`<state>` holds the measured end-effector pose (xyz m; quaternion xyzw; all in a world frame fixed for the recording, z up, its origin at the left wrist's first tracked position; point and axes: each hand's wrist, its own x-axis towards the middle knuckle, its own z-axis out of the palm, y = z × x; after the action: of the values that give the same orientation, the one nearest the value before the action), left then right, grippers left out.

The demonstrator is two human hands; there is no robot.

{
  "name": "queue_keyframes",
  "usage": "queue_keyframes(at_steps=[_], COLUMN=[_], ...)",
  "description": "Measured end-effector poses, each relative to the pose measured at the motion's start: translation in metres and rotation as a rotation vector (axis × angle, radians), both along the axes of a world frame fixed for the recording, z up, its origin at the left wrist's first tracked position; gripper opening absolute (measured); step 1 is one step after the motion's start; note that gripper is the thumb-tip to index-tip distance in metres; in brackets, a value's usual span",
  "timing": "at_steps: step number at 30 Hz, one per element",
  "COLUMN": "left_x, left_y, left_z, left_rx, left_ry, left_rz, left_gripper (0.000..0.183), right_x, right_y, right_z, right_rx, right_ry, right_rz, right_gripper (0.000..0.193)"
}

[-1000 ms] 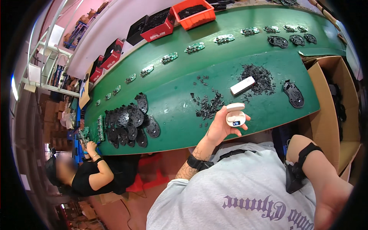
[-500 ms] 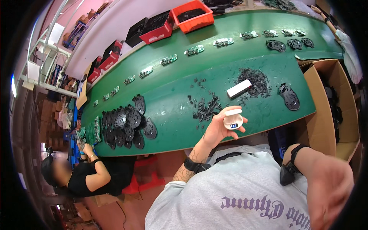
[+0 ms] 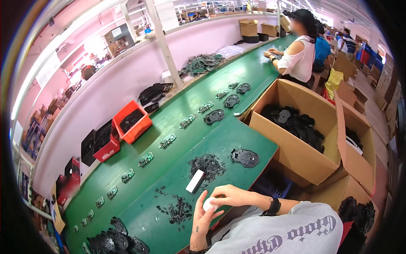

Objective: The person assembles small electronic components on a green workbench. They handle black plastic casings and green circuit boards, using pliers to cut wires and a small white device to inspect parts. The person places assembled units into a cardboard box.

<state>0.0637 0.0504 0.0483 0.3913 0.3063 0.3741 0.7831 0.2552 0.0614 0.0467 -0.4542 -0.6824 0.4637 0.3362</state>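
A small white rounded earbud case (image 3: 209,205) sits between my two hands, just past the near edge of the green table. My left hand (image 3: 202,218) cups it from below, thumb and fingers around it. My right hand (image 3: 231,196) reaches across, its fingers closed on the top of the case. The fingers partly cover the case, and whether its lid is fully down I cannot tell. On the table close by lie a white rectangular box (image 3: 195,181), a heap of small black plastic pieces (image 3: 207,166) and a looser scatter of them (image 3: 179,210).
A black mouse-shaped shell (image 3: 245,158) lies at the table corner. Green circuit boards (image 3: 168,140) line the belt (image 3: 186,101). Black shells are piled (image 3: 112,242) lower left. A red bin (image 3: 132,122) stands behind, cardboard boxes (image 3: 313,165) at right. Another person (image 3: 298,61) works farther along.
My view has swung to the right. My right hand, formerly away at the right, has come onto the earbud case. The case's lid stood open before.
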Motion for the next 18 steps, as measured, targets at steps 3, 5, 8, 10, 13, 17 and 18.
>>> queue_keyframes(at_steps=[3,5,8,10,13,17,18], left_x=[-0.002,-0.006,-0.007,-0.009,-0.02,-0.063,-0.073], left_y=[-0.003,-0.002,-0.004,-0.005,-0.009,-0.037,-0.044], left_z=[0.002,-0.006,-0.006,0.003,0.0,0.006,0.011], left_rx=[0.024,0.039,0.087,0.147,0.271,0.409,0.413], left_ry=[0.066,0.07,0.109,0.147,0.124,0.367,0.441], left_rz=[-0.002,-0.014,0.014,0.003,0.073,0.533,0.684], left_gripper=[0.067,0.071,0.075,0.076,0.071,0.037,0.029], right_x=[-0.002,-0.003,-0.006,-0.004,0.008,0.083,0.108], right_y=[-0.003,-0.002,-0.001,0.002,0.017,0.064,0.08], right_z=[0.008,0.003,-0.005,0.0,-0.016,0.012,0.022], right_rx=[-0.009,0.025,-0.057,-0.156,-0.19,-0.169,-0.25], right_ry=[0.037,0.016,0.134,0.157,0.469,0.485,0.449], right_rz=[0.044,0.057,0.045,0.082,-0.042,-0.333,-0.415], right_gripper=[0.039,0.039,0.038,0.033,0.027,0.031,0.029])
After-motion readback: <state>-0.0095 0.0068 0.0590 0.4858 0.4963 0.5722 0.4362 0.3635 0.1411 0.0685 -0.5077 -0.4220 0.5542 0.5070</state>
